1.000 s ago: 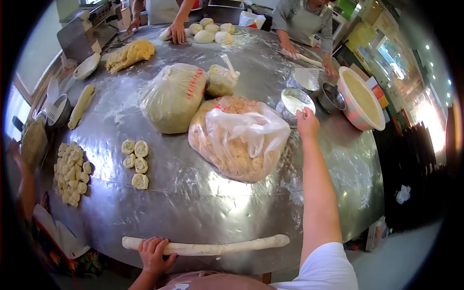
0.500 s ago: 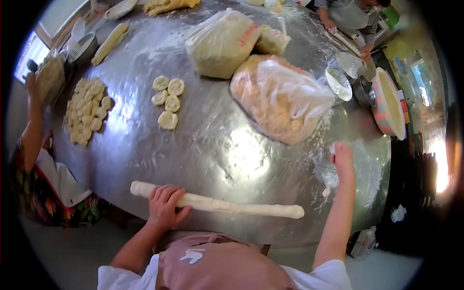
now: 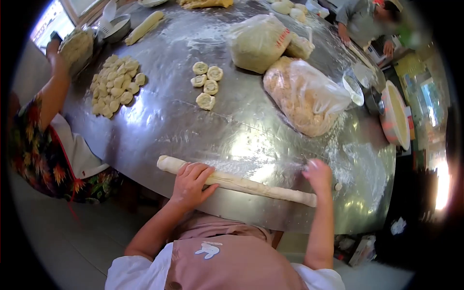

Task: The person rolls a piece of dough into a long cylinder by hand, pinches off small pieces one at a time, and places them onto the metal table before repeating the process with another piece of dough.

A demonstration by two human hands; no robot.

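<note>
A long rope of pale dough lies across the near part of the metal table, thicker at its left end. My left hand rests over its left part, fingers across the top and thumb along the near side. Above the rope's right end is my right hand, its fingers curled together and whitish at the tips; what they hold I cannot make out. Loose flour is strewn just behind the rope. A small dough piece sits to the right of my right wrist.
Plastic-bagged masses, one greenish and one orange-brown, stand mid-table. Several dough rounds and a pile of dough pieces lie left. A large basin is at right. Co-workers stand at left and far right.
My right hand has moved left from the floured patch to the rope's right end. Flour now shows behind the rope. My left hand stays on the dough while the view has shifted.
</note>
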